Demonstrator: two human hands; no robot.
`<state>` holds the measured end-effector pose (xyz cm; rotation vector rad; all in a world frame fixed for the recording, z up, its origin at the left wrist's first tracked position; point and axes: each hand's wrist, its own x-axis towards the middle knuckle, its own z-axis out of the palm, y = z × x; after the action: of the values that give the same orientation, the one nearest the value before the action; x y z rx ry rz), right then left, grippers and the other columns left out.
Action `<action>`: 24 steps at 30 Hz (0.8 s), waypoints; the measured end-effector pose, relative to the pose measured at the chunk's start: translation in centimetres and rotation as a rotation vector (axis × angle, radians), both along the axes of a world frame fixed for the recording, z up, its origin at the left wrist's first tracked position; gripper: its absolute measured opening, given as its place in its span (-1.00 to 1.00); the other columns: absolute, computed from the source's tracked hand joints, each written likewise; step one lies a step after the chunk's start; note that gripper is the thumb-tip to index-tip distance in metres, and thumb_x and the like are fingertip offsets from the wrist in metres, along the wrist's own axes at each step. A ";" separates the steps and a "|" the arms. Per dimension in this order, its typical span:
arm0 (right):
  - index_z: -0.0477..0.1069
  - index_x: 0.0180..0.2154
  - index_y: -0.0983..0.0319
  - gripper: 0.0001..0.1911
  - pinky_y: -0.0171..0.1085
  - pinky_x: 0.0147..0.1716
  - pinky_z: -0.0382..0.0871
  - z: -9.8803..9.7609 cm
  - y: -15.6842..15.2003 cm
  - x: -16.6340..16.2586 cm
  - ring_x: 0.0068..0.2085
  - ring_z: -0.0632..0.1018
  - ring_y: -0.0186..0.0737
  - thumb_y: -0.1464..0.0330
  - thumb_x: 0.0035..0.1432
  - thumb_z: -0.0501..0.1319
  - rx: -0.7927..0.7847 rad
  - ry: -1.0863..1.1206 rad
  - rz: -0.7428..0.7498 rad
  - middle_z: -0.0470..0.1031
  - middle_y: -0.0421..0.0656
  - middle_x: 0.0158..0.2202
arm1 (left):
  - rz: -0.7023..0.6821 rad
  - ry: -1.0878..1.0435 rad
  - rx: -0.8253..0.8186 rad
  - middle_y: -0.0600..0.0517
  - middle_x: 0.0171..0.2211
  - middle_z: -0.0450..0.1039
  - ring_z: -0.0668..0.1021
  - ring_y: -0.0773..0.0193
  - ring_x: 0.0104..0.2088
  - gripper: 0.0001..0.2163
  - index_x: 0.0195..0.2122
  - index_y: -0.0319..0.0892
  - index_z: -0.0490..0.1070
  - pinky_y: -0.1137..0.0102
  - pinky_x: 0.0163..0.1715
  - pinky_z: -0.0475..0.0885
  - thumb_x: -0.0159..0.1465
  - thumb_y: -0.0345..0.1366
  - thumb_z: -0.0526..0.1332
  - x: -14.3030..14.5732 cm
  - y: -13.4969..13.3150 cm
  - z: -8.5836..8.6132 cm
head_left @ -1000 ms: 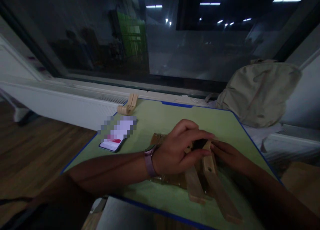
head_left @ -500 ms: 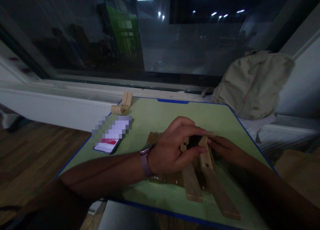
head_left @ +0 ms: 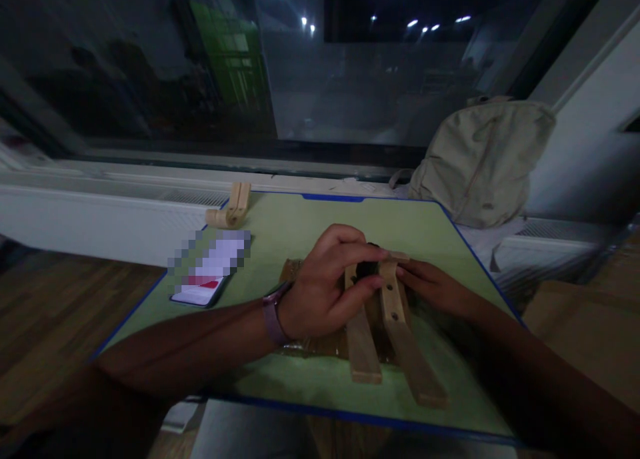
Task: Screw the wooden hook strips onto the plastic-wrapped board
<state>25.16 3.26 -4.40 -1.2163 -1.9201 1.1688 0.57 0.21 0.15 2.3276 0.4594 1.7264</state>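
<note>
My left hand [head_left: 327,279], with a watch band on its wrist, reaches over two angled wooden pieces. Its thumb and forefinger close on the upper part of the right-hand wooden piece [head_left: 394,312], which has dark holes in its face. From the right side, my right hand [head_left: 435,287] has its fingers closed against the upper end of that same piece. The other wooden piece [head_left: 363,352] lies beside it, its top partly covered by my left hand. Beneath both is a brown, shiny plastic-wrapped packet [head_left: 313,346]. A dark gap between the pieces is too dim to make out.
A phone [head_left: 200,291] with a lit, blurred screen lies on the left of the green, blue-edged tabletop [head_left: 280,236]. Behind it stands another curved wooden piece [head_left: 231,214]. A beige backpack [head_left: 487,166] rests by the window at the back right; a radiator [head_left: 100,216] runs along the left.
The whole view has shifted, so everything sits slightly further left. More of the right-hand wooden piece's face shows, with two holes visible where one was before. Both hands keep their hold.
</note>
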 end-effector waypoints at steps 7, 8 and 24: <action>0.63 0.01 0.10 -0.32 0.15 0.26 0.33 -0.3 0.2 0.1 0.12 0.59 0.19 -0.25 0.16 0.18 0.001 -0.008 0.021 0.64 -0.05 0.06 | -0.025 -0.024 -0.044 -0.06 -0.12 0.47 0.53 0.22 -0.08 -0.74 0.09 -0.11 0.38 0.29 -0.07 0.51 0.39 -0.40 0.17 0.0 -0.2 -0.4; 0.63 0.01 0.11 -0.32 0.14 0.26 0.32 -0.3 0.2 0.1 0.12 0.59 0.18 -0.24 0.17 0.18 0.001 -0.007 0.025 0.63 -0.05 0.07 | -0.040 -0.027 -0.080 -0.08 -0.09 0.48 0.54 0.21 -0.05 -0.72 0.13 -0.10 0.37 0.27 -0.04 0.51 0.40 -0.40 0.14 0.0 -0.3 -0.7; 0.61 -0.23 0.14 -0.45 -0.08 0.03 0.48 -0.9 0.3 -0.2 -0.12 0.61 -0.04 -0.15 0.27 0.11 0.051 -0.045 0.053 0.63 -0.14 -0.30 | -0.018 -0.066 -0.082 0.01 -0.15 0.40 0.53 0.30 -0.18 -0.65 0.11 -0.10 0.35 0.35 -0.16 0.49 0.31 -0.44 0.26 -0.5 0.2 -0.5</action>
<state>24.93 3.60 -5.34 -1.1808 -2.0145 1.1205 0.05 0.40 -0.36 2.2049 0.4867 1.7360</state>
